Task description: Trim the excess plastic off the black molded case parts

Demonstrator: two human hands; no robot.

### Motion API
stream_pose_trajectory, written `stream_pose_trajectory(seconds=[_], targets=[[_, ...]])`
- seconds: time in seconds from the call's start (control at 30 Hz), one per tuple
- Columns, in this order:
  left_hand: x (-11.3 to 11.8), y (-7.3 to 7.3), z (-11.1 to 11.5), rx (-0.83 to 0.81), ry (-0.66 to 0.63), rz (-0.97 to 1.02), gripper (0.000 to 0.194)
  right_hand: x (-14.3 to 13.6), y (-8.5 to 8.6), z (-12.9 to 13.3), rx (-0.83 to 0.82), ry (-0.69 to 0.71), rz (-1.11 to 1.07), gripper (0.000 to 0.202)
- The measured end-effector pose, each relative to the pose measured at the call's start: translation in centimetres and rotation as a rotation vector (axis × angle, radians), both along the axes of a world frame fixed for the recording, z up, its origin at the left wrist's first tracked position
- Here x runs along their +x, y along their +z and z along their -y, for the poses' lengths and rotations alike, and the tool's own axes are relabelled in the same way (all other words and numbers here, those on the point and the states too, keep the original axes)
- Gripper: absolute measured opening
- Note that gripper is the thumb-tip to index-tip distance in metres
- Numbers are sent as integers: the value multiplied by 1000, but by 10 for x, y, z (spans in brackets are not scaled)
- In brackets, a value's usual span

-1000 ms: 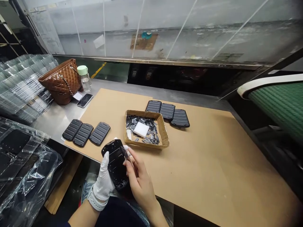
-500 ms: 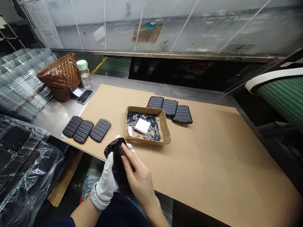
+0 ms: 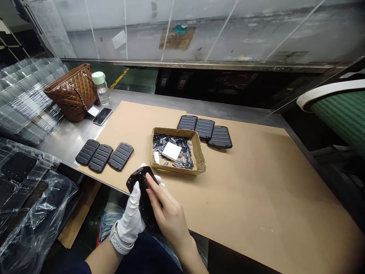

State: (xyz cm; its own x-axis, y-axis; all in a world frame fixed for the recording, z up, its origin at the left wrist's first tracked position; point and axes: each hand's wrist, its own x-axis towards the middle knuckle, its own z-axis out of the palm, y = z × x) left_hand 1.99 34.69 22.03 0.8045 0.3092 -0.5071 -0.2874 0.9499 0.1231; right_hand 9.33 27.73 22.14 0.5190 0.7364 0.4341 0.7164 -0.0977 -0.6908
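My left hand (image 3: 129, 219), in a white glove with a pale watch strap at the wrist, grips a glossy black plastic panel (image 3: 146, 211) from its left side and underneath. The panel is tilted, just beyond the table's near edge. My bare right hand (image 3: 169, 215) lies over the panel's right side, index fingertip and thumb close together against its upper face. Whatever may be between those fingertips is too small or hidden to make out. Beyond the panel, a shallow cardboard box (image 3: 202, 159) holds many small black strips (image 3: 186, 152) and a white block (image 3: 171, 151).
Three ribbed black panels (image 3: 121, 156) lie on the left, three more panels (image 3: 204, 128) behind the box. A brown quilted bag (image 3: 72, 91), bottle (image 3: 101, 89) and phone (image 3: 102, 116) stand at the back left. Brown board (image 3: 242, 190) covers the table; a green conveyor belt (image 3: 345, 114) is at right.
Both hands and the black panel have shifted very slightly to the right. The right fingertips stay against the panel's face, and the grip of the left hand is the same.
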Motion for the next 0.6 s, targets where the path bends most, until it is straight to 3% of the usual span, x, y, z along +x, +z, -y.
stream_pose_trajectory(seconds=[0.23,0.33,0.43,0.6], targets=[[4,9,1,-36,40,-81,33,-1,-3,0,-3,10,-81,41],[5,10,1,37,24,-77,28,-3,-5,2,27,-22,-266,40],[5,9,3,131,-16,-55,38,-3,-2,5,85,-5,-455,34],[0,0,7,227,10,-62,40,1,13,2,40,-22,-440,37]])
